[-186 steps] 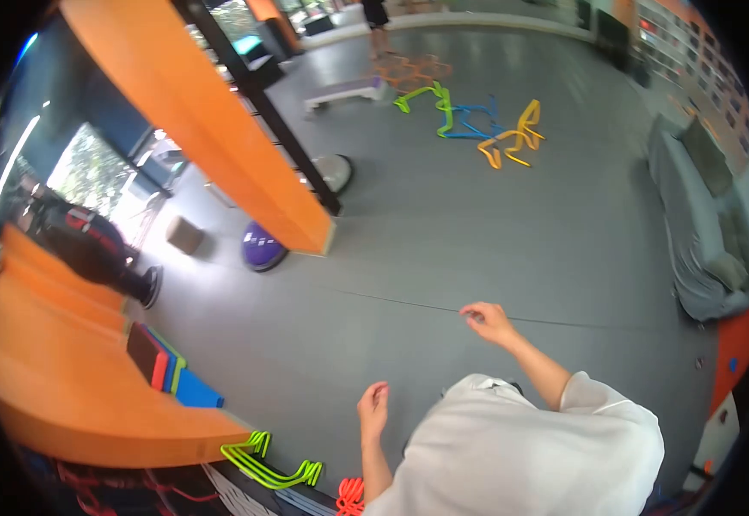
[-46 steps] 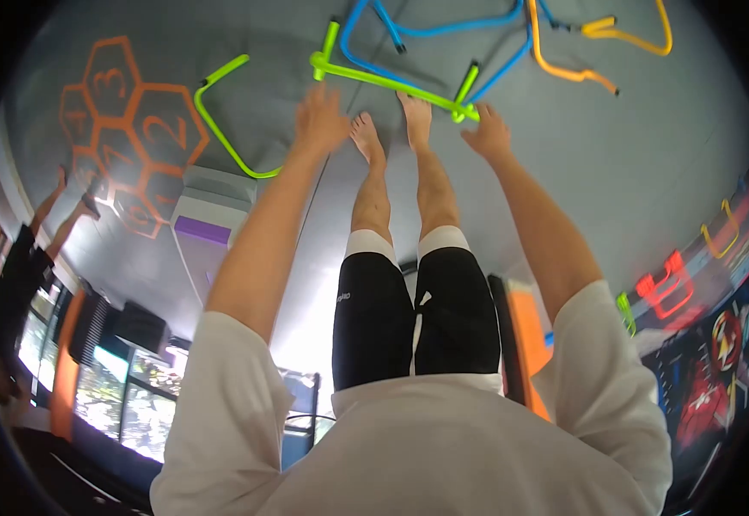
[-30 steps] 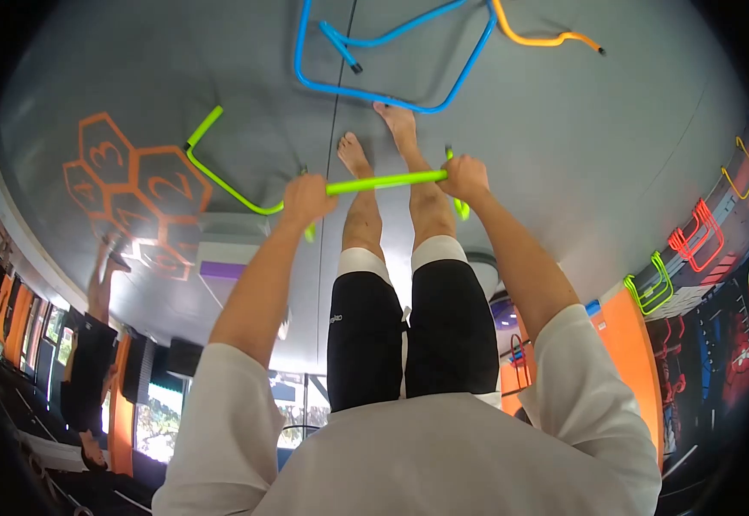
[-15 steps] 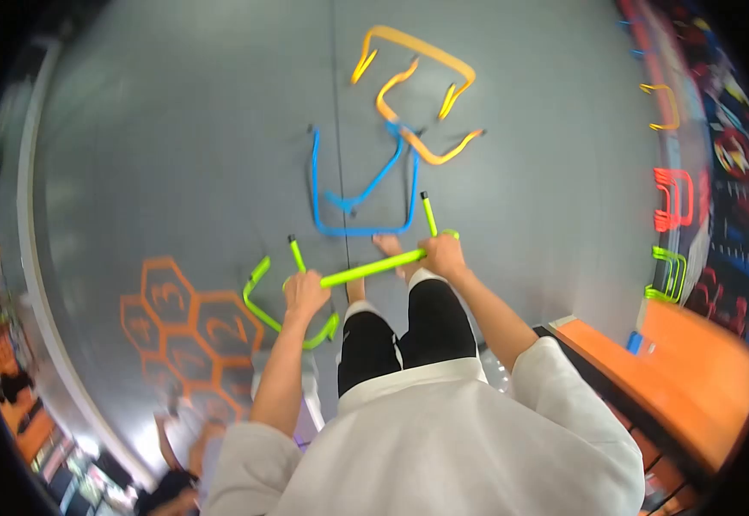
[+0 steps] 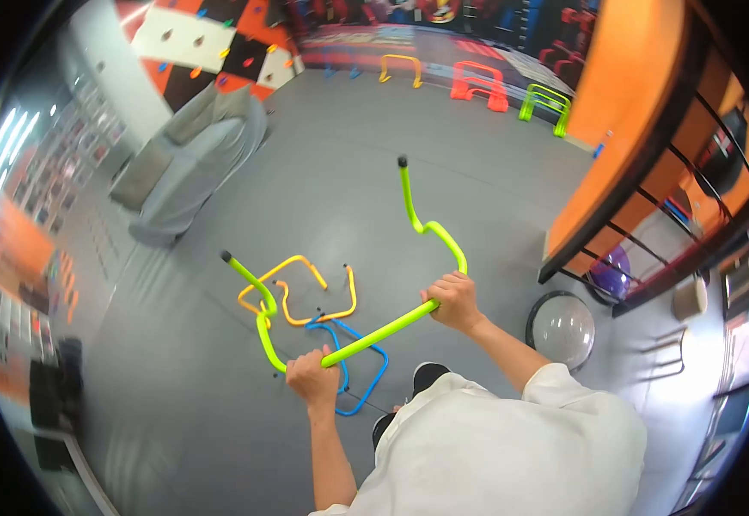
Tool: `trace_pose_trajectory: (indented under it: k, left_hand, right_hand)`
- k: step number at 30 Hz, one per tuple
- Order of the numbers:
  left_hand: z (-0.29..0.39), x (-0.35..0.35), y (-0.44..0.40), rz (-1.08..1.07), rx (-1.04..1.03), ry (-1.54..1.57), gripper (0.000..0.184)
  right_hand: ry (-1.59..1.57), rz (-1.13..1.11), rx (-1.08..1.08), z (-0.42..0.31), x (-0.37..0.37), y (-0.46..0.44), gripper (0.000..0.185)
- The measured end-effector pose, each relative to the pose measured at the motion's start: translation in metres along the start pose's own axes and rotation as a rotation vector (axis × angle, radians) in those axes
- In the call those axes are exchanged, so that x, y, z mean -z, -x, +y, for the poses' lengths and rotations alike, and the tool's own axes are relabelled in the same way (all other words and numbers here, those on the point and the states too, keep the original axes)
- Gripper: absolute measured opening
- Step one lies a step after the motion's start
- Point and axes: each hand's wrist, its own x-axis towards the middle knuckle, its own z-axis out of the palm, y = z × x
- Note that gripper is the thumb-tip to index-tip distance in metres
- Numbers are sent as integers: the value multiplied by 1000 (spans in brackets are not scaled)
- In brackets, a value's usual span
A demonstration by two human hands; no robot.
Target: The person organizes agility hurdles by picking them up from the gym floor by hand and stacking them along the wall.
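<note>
Pointing legs [image 5: 406, 185] away, the held green hurdle's crossbar [image 5: 380, 334] slants up rightward.

Grey floor [image 5: 495, 206], draped sofa [image 5: 198, 163], orange pillar [image 5: 619, 95]

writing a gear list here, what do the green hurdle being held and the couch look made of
Green hurdle: probably plastic, semi-gloss, judging by the evenly coloured round tubing and black end caps; coated metal is possible.
Couch: apparently matt grey cloth, from its soft, draped folds.
</note>
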Motion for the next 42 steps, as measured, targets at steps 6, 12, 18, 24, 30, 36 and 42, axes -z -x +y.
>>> trace_pose_trajectory:
  k: [6,12,18,24,30,36,42]
  left_hand:
    - [72,-57,-42,-164,-194,70,24]
    - [155,-166,-69,-388,-370,167,23]
    - [276,-248,-161,-139,-647,308,27]
    - [394,-300,-256,-194,-642,298,30]
    - [422,-396,-292,-501,-716,339,19]
    - [448,-492,-347,-640,-586,310,15]
    - [556,-549,-511,-321,-673,487,20]
  right_hand:
    - [234,-507,-347,68,43,51,23]
    - [191,-630,-698,155,58,108,22]
    - [288,22,-676,266,67,131,23]
    - [495,299,-553,381,117,55,35]
    - [386,-219,-858,456,95,48,19]
    - [328,-361,-949,552,40,13,17]
    - [526,81,-753,680,56,-106,20]
